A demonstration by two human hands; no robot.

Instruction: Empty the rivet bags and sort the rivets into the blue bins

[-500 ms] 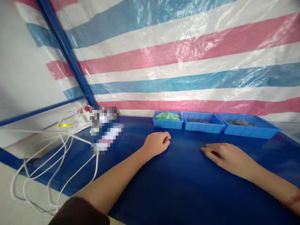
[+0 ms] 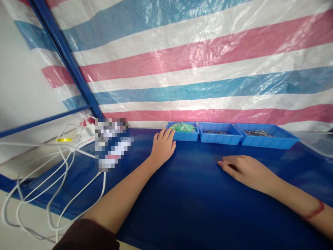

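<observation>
My left hand (image 2: 162, 147) is open, palm down, its fingers stretched toward the left blue bin (image 2: 186, 136). Its fingertips reach that bin's left edge; whether they touch it I cannot tell. Inside the bin lies a green plastic bag (image 2: 185, 127), contents unclear. My right hand (image 2: 243, 171) rests on the blue tabletop (image 2: 192, 208) with fingers curled in and thumb close to them; nothing shows in it. Beyond it stand the middle blue bin (image 2: 221, 139) and the right blue bin (image 2: 270, 140), both holding thin dark metal pieces.
White cables (image 2: 61, 166) loop over the table's left edge beside a pixelated patch (image 2: 111, 149). A blue metal post (image 2: 65, 59) rises at the left. Behind the bins hangs a striped plastic sheet (image 2: 182, 66). A clear plastic container (image 2: 317, 144) sits at the far right.
My left hand has uncurled and moved forward and left to the left bin. My right hand stays curled on the table. The view has shifted slightly right.
</observation>
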